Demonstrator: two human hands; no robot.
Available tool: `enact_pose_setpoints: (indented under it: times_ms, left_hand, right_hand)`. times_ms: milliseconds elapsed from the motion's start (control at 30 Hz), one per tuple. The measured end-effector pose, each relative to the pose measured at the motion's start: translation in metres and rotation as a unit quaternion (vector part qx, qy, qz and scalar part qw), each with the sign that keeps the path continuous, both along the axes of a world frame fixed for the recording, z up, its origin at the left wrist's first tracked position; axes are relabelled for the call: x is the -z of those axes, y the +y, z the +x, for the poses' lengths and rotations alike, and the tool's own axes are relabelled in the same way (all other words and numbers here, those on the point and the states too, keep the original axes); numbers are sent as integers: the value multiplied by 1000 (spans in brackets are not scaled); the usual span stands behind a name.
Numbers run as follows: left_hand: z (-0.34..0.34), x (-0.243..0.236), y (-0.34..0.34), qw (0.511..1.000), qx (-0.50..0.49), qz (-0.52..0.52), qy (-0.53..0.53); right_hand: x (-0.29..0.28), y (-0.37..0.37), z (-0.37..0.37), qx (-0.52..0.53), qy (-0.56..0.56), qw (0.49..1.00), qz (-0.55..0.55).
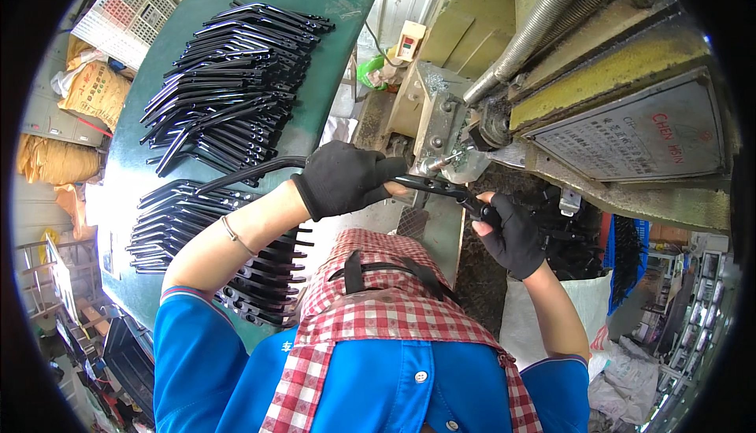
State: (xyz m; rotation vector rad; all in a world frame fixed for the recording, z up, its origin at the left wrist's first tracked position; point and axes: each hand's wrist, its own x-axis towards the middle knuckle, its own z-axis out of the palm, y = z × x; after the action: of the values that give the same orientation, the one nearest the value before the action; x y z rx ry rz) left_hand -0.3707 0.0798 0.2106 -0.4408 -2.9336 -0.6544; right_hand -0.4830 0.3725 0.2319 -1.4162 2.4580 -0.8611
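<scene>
Green table (331,8) behind; both gloved hands, left (344,179), right (512,232), gripping black bar (437,187).

gloved hands: two, showing at frame centre, left hand (343,177), right hand (513,235) | black bent parts being held: one (437,187) | stacks of black parts lying on green surface (130,165): two, upper stack (228,79), lower stack (213,252), pieces too many to count

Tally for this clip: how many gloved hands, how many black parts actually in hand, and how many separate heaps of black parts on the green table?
Gloved hands: 2, left hand and right hand
Black bent part in hand: 1, gripped by both hands
Heaps of black parts on the green table: 2, far heap and near heap
Total: 5
</scene>
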Motion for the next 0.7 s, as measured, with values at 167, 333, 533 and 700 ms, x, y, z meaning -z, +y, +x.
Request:
enact_pose_setpoints:
  times_ms: [167, 333, 533, 700]
  left_hand:
    - [1, -6, -3, 998, 30, -50, -7]
    - [-7, -16, 2, 994, 43, -84, 61]
    - [-9, -14, 5, 996, 44, -66, 44]
    - [-13, -5, 5, 998, 53, -35, 25]
  right_hand:
    - [-2, -6, 2, -10, 98, 994, 47]
    - [-18, -22, 0, -25, -3, 988, 149]
    - [-20, -27, 9, 18, 101, 981, 167]
    - [-20, -26, -3, -31, 43, 978, 200]
